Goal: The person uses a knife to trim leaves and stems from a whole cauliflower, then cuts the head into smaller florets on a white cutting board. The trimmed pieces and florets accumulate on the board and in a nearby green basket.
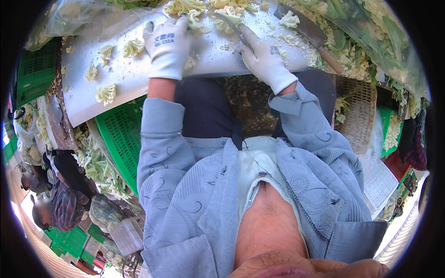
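My left hand [168, 45], in a white glove with dark fingertips, reaches over a pale metal work surface [215, 64]. Its fingers close around a slightly blurred cauliflower floret [199, 27]. In my right hand [262, 57], also gloved, is a small knife [226, 21]. The curved blade points up and left, across a larger cauliflower piece [229, 15]. The knife's handle is mostly hidden in my fingers. More cauliflower [184, 6] lies just beyond my left hand. Several loose florets [106, 93] are scattered to its left.
A cleaver [313, 34] lies at the right, a floret on its blade. Plastic-covered cauliflower and leaves [375, 31] crowd the far right. A green crate [121, 128] stands below the surface's left part, beside a heap of trimmings [100, 166]. Another person [66, 205] is at lower left.
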Demonstrator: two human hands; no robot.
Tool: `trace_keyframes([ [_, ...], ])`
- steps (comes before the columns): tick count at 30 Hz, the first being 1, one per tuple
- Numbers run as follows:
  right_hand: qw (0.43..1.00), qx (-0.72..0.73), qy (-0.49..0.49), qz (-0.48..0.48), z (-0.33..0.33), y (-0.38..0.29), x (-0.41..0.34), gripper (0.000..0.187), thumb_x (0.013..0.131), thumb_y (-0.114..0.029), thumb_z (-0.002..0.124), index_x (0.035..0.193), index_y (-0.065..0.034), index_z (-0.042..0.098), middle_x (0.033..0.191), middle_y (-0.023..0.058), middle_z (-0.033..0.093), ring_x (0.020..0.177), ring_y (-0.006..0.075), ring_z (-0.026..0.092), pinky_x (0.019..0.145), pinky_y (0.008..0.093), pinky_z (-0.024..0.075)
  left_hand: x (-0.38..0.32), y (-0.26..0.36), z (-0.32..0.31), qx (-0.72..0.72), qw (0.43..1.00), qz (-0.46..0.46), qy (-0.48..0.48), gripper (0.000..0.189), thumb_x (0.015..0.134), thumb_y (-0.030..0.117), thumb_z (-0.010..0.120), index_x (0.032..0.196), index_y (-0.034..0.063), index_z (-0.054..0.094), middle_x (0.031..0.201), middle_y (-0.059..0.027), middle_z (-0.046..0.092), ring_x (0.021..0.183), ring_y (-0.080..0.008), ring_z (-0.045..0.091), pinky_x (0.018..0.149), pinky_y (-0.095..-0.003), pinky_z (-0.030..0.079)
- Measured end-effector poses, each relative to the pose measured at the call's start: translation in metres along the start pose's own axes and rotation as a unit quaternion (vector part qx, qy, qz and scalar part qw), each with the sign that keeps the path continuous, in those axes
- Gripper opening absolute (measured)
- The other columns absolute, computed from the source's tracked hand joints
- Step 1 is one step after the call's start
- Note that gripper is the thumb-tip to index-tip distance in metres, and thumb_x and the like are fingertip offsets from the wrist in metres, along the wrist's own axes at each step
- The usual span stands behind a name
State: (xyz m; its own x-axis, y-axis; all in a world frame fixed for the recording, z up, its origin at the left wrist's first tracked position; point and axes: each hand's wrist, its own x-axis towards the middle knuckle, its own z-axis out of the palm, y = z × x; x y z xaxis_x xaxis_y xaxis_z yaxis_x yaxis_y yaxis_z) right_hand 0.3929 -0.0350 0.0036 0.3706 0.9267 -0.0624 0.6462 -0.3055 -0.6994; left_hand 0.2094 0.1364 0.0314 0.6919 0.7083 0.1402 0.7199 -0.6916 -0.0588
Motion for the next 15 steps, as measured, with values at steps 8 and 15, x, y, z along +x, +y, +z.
trace_keyframes([
  [8,0.992,0.095,-0.009,-0.087,0.013,-0.018,0.001,0.053,0.099,-0.024,0.059,0.148,-0.0051,0.051,0.126,0.0230,0.068,0.116,0.0393,0.067,0.100,0.0422,0.0523,-0.062,-0.043,-0.013,-0.228,0.951,-0.121,0.172,0.054,0.086,0.037,0.076,0.131,0.0083,0.066,0.123,-0.0161,0.070,0.115,-0.0342,0.064,0.108,-0.0493,0.042],
  [15,0.984,0.055,-0.092,-0.142,0.019,-0.038,-0.016,0.051,0.099,-0.013,0.059,0.148,0.0011,0.049,0.131,0.0275,0.065,0.120,0.0388,0.066,0.101,0.0414,0.0521,-0.105,-0.037,0.009,-0.207,0.939,-0.268,0.069,0.078,0.079,0.042,0.081,0.141,0.0019,0.057,0.134,-0.0244,0.062,0.125,-0.0405,0.059,0.107,-0.0467,0.047],
])
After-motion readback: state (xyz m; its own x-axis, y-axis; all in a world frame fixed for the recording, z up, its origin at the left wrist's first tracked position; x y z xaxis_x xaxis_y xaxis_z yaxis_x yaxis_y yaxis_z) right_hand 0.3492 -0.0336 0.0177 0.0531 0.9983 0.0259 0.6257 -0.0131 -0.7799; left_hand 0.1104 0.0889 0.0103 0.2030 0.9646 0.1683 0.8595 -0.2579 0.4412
